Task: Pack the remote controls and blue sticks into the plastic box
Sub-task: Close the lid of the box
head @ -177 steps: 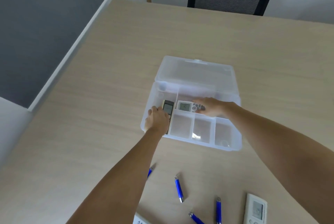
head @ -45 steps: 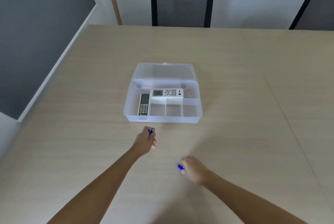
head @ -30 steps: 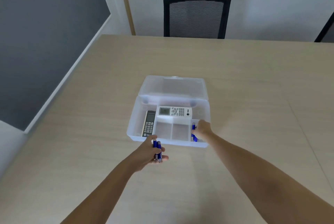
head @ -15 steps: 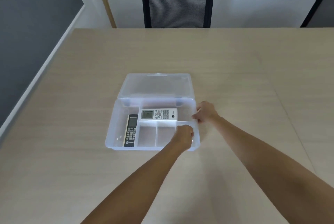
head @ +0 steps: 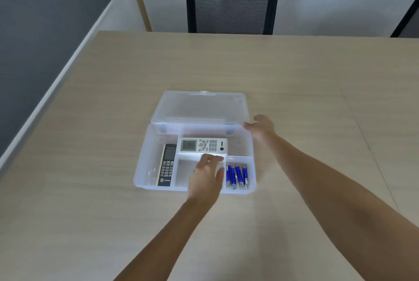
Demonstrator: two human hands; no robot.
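A clear plastic box (head: pixel 145 162) stands open on the table, its lid (head: pixel 201 106) lying flat behind it. A dark remote (head: pixel 167 165) lies in the left compartment and a white remote (head: pixel 203 145) in the long rear one. Several blue sticks (head: pixel 237 175) lie side by side in the front right compartment. My left hand (head: pixel 207 175) hovers over the front middle compartments, fingers spread, holding nothing. My right hand (head: pixel 260 127) is open at the box's right rear corner, by the lid hinge.
A black mesh chair (head: pixel 232 2) stands behind the far table edge, and part of another chair (head: pixel 408 20) shows at the right. The table's left edge (head: pixel 74 63) runs beside a grey wall.
My left hand has let go of its blue sticks into the front right compartment and shifted left. My right hand has opened and moved back to the box's rear right corner.
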